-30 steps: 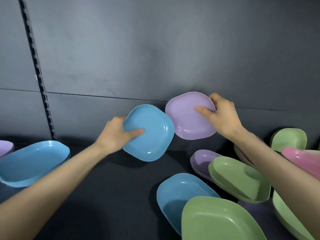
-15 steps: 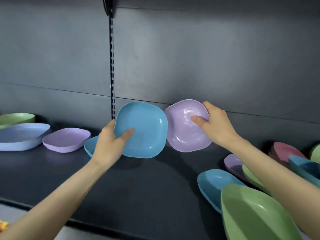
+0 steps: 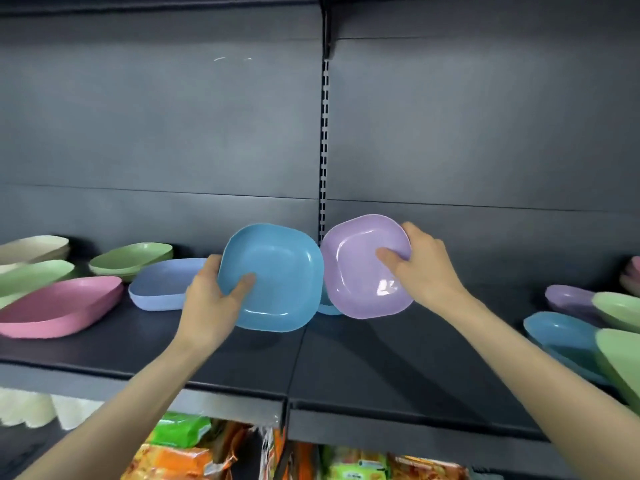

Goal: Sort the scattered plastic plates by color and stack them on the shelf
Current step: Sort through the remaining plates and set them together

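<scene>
my left hand [image 3: 211, 299] gripping blue plate [image 3: 277, 282] | right hand [image 3: 422, 268] gripping purple plate [image 3: 360, 268] | both tilted up over shelf [image 3: 381, 358] middle

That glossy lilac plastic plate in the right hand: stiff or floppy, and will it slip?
Probably stiff: the right hand holds the rounded-square lilac plastic plate by one edge and it shows no sag. Likely light, since a thumb-and-fingers pinch carries it tilted. The shiny highlights suggest a smooth, possibly slippery surface.

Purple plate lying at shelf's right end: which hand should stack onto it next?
Probably right: right hand grips the matching purple plate and is nearer that end; left hand grips the blue plate.
</scene>
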Action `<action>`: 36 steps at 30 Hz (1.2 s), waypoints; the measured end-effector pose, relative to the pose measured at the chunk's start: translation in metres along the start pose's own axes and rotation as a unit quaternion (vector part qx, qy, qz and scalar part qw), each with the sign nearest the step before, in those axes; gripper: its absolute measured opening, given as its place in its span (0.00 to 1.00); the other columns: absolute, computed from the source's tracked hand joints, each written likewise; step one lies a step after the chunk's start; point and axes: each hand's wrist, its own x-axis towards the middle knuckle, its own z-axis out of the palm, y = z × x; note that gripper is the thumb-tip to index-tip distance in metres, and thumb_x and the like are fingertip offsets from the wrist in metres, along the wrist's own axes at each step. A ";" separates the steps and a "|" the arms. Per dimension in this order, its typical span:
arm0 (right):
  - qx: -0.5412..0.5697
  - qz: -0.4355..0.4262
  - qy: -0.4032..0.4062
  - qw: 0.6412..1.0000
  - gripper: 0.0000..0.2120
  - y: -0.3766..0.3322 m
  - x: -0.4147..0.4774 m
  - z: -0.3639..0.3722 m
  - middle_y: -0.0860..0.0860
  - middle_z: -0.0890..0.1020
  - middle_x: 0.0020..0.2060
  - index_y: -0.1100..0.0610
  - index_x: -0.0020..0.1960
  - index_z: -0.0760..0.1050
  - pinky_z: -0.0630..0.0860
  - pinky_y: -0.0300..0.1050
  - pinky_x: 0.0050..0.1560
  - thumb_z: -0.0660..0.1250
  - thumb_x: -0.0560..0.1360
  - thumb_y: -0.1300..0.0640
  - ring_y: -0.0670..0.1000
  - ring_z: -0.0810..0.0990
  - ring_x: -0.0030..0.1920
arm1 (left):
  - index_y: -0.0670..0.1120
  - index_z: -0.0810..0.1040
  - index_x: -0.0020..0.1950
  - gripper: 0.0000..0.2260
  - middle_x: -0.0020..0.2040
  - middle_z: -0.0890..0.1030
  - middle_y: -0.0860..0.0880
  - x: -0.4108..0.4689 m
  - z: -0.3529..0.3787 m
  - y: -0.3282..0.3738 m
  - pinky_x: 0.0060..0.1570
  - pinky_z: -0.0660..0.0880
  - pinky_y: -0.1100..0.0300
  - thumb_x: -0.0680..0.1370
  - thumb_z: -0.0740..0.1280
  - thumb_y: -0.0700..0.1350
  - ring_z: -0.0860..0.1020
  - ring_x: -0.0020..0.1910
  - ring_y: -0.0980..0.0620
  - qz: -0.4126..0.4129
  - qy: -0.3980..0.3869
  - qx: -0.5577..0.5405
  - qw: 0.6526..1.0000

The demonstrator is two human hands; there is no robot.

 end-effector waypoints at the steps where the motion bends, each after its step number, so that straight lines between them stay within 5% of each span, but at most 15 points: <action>1: -0.001 0.010 0.004 1.000 0.09 -0.004 -0.004 0.007 0.56 0.77 0.41 0.62 0.48 0.69 0.72 0.51 0.42 0.64 0.76 0.56 0.60 0.73 0.47 | 0.43 0.73 0.52 0.07 0.41 0.77 0.54 0.003 -0.005 -0.005 0.37 0.71 0.60 0.76 0.68 0.42 0.76 0.43 0.48 -0.003 -0.005 0.002 1.000; 9: 0.008 0.074 0.060 0.995 0.09 0.000 -0.005 0.027 0.55 0.78 0.43 0.62 0.52 0.71 0.70 0.46 0.39 0.64 0.76 0.57 0.58 0.75 0.44 | 0.48 0.68 0.54 0.14 0.44 0.77 0.54 0.032 0.005 -0.029 0.36 0.70 0.63 0.74 0.70 0.41 0.76 0.43 0.51 -0.012 -0.066 -0.017 0.998; 13: 0.000 0.089 0.090 0.992 0.10 0.019 0.004 0.024 0.55 0.79 0.44 0.61 0.53 0.71 0.73 0.47 0.40 0.65 0.76 0.57 0.58 0.76 0.44 | 0.50 0.68 0.54 0.15 0.43 0.78 0.55 0.052 0.032 -0.032 0.44 0.75 0.56 0.73 0.71 0.40 0.78 0.46 0.49 -0.005 -0.098 0.003 0.995; 16: 0.012 0.096 0.113 0.989 0.09 0.036 0.013 0.021 0.55 0.79 0.43 0.61 0.53 0.72 0.72 0.47 0.39 0.65 0.75 0.57 0.57 0.76 0.44 | 0.45 0.69 0.60 0.17 0.41 0.76 0.54 0.068 0.055 -0.031 0.35 0.74 0.66 0.74 0.69 0.39 0.75 0.39 0.58 -0.005 -0.117 0.009 0.993; 19: 0.027 0.099 0.132 0.986 0.09 0.051 0.025 0.019 0.55 0.79 0.42 0.62 0.52 0.73 0.74 0.47 0.41 0.66 0.75 0.58 0.58 0.77 0.43 | 0.45 0.67 0.64 0.20 0.50 0.76 0.49 0.088 0.079 -0.030 0.25 0.70 0.73 0.74 0.68 0.38 0.73 0.42 0.52 0.000 -0.162 0.021 0.986; 22: 0.045 0.108 0.147 0.982 0.09 0.066 0.038 0.020 0.53 0.79 0.42 0.61 0.53 0.73 0.72 0.45 0.40 0.66 0.75 0.58 0.56 0.77 0.43 | 0.48 0.66 0.64 0.20 0.52 0.76 0.50 0.102 0.101 -0.037 0.24 0.72 0.64 0.74 0.68 0.40 0.75 0.46 0.48 0.003 -0.207 0.041 0.978; 27: 0.074 0.119 0.159 0.977 0.09 0.082 0.048 0.033 0.51 0.79 0.43 0.59 0.53 0.73 0.71 0.38 0.35 0.66 0.75 0.59 0.54 0.77 0.42 | 0.48 0.67 0.63 0.20 0.53 0.79 0.48 0.113 0.124 -0.047 0.46 0.75 0.55 0.74 0.69 0.42 0.76 0.51 0.45 0.009 -0.243 0.106 0.964; 32: 0.101 0.123 0.155 0.975 0.07 0.090 0.047 0.038 0.49 0.80 0.41 0.58 0.51 0.74 0.73 0.40 0.36 0.67 0.74 0.58 0.53 0.78 0.42 | 0.48 0.69 0.64 0.21 0.53 0.80 0.46 0.118 0.136 -0.063 0.51 0.76 0.50 0.72 0.71 0.45 0.78 0.51 0.45 0.004 -0.264 0.157 0.951; 36: 0.111 0.120 0.147 0.975 0.08 0.086 0.045 0.040 0.49 0.81 0.42 0.57 0.52 0.75 0.76 0.46 0.41 0.68 0.74 0.58 0.52 0.79 0.43 | 0.49 0.71 0.65 0.23 0.58 0.77 0.48 0.116 0.141 -0.069 0.58 0.68 0.53 0.72 0.70 0.53 0.71 0.59 0.45 0.074 -0.237 0.290 0.924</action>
